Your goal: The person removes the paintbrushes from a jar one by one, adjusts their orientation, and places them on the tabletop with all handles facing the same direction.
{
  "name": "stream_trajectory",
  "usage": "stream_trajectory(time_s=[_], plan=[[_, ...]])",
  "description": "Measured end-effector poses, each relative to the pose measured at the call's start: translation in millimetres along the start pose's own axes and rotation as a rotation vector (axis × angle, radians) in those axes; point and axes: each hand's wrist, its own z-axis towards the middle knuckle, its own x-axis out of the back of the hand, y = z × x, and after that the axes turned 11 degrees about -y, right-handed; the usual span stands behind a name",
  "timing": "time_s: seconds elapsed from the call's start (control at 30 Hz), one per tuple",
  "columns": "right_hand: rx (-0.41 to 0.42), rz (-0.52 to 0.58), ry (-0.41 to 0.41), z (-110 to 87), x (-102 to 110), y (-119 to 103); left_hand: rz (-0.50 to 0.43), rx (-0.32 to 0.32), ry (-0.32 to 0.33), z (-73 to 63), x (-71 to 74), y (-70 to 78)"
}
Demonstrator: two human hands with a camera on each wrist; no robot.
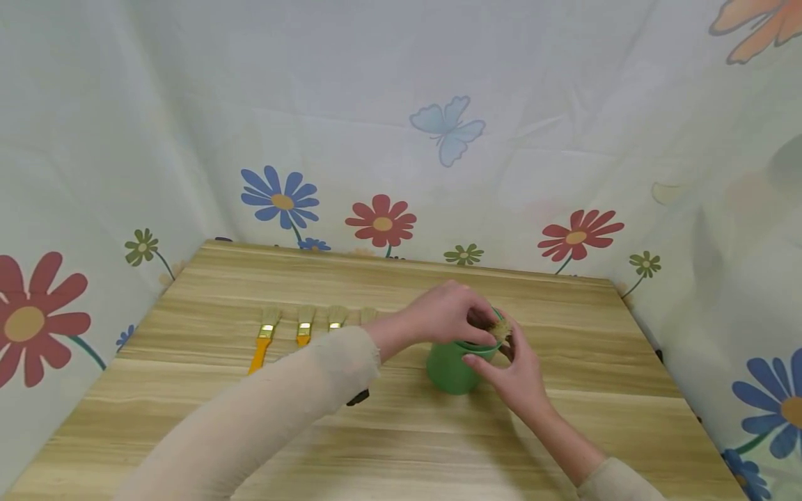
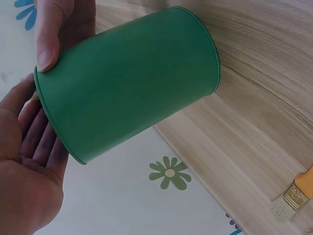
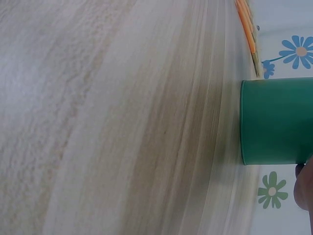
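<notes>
A green cup (image 1: 454, 369) stands upright on the table, seen on its side in the left wrist view because of the camera's angle. My right hand (image 1: 523, 376) grips it at the rim, with the thumb against its outer wall. Over the mouth, my left hand (image 1: 447, 316) has its fingers around a paintbrush (image 1: 503, 330). Only its pale bristles show above the rim; its handle is hidden inside the cup and behind the fingers. In the left wrist view, the left palm faces the cup's mouth.
To the left, several paintbrushes with orange handles, such as the leftmost brush (image 1: 263, 341), lie in a row on the wooden table (image 1: 532, 445). My left sleeve (image 1: 282, 396) covers part of them. A white curtain (image 1: 351, 104) with printed flowers surrounds the table.
</notes>
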Motion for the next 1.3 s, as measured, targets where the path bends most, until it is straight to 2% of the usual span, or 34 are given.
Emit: stream_trajectory(time_s=[0.17, 0.6, 0.8, 0.97, 1.1, 1.3], plan=[[-0.001, 0.007, -0.002, -0.3, -0.3, 1.4, 0.054, -0.002, 0.029, 1.2, -1.3, -0.2], [-0.024, -0.033, 0.007, -0.4, -0.4, -3.3, 0.043, 0.065, 0.115, 3.6, 1.8, -4.1], [-0.037, -0.03, 0.013, -0.9, 0.6, -5.3, -0.059, 0.087, 0.163, 4.0, 5.5, -6.5], [-0.053, -0.028, 0.011, -0.3, 0.9, -6.4, -0.14, 0.074, 0.209, 1.1, 11.7, -10.6], [-0.048, -0.024, 0.013, 0.5, 1.2, -6.0, -0.196, 0.05, 0.266, -3.1, 19.5, -11.0], [-0.03, -0.014, 0.017, 0.6, 1.4, -5.4, -0.26, 0.056, 0.341, -10.5, 33.5, -8.4]])
